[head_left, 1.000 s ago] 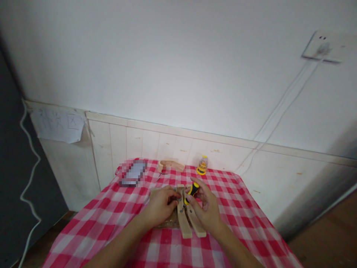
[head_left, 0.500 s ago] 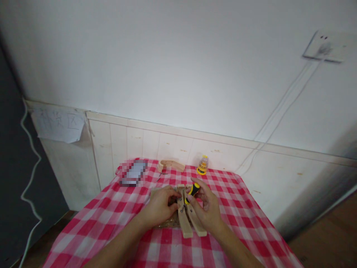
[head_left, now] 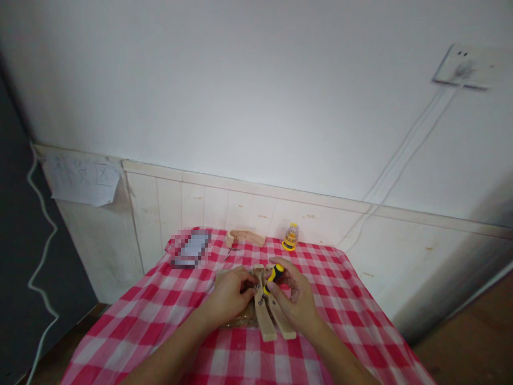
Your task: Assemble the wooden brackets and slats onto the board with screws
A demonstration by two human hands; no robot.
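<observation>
My right hand point(head_left: 294, 299) is closed around a small yellow-and-black screwdriver point(head_left: 273, 277), its tip pointing down at two pale wooden slats point(head_left: 267, 324) that lie side by side on the red-and-white checked tablecloth point(head_left: 168, 321). My left hand point(head_left: 230, 294) rests on the left side of the wooden piece, fingers curled and pinched near the screwdriver tip; what they pinch is too small to make out. A flat wooden board point(head_left: 240, 320) shows under that hand.
At the table's far edge lie another curved wooden part point(head_left: 245, 237), a yellow bit holder point(head_left: 290, 237) and a blurred flat device point(head_left: 191, 248). A white panelled wall stands behind. White cables run up to a wall socket point(head_left: 467, 67). The floor drops away right of the table.
The screwdriver and my right hand have shifted slightly left and down toward the slats. My left hand stays in place.
</observation>
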